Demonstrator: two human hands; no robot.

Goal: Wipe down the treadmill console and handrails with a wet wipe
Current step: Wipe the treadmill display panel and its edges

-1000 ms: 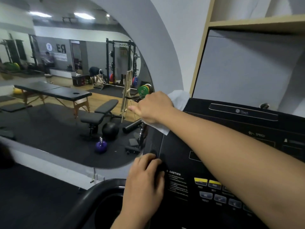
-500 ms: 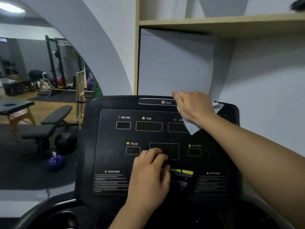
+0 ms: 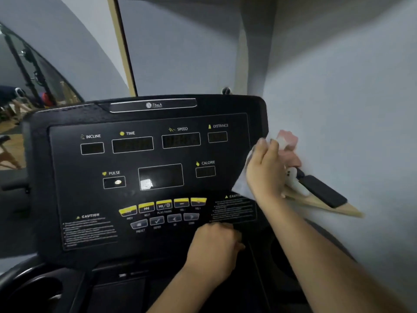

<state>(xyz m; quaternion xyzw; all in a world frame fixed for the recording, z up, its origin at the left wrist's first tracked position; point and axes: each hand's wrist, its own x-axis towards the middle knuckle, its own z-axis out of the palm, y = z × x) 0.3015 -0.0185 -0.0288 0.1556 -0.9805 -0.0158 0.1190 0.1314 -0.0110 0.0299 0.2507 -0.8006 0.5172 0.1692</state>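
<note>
- Since the earlier frame, the right hand [image 3: 266,170] has been brought down from the top edge of the console [image 3: 67,199] to its right side edge. The left hand [image 3: 214,247] has been shifted from the middle of the panel to the lower right.
- Head view: the wet wipe [image 3: 242,187] is held in the right hand against the console's right edge, beside the CALORIE window [image 3: 205,172]. The fingers are curled round the edge from in front. A white fold of the wipe is seen below and left of the palm, lying over the corner of the right caution label [image 3: 233,210].
- The left hand is clenched, with its knuckles set against the console's lower edge just under that caution label. Nothing is seen held in it.
- Windows marked INCLINE, TIME, SPEED, DISTANCE and PULSE are laid out across the dark panel, and all are unlit. A reflection of light is seen in the central display [image 3: 160,176].
- A row of yellow buttons [image 3: 163,205] is placed below the central display, with grey buttons [image 3: 165,220] under it.
- A wooden shelf [image 3: 338,210] is fixed to the wall just right of the console. A black flat object [image 3: 321,192], a small white figure [image 3: 294,180] and a pink object [image 3: 287,141] are set on it, partly hidden by the right hand.
- A round cup holder [image 3: 33,288] is seen at the lower left, and gym equipment is seen blurred in the mirror [image 3: 33,75] at the far left.
</note>
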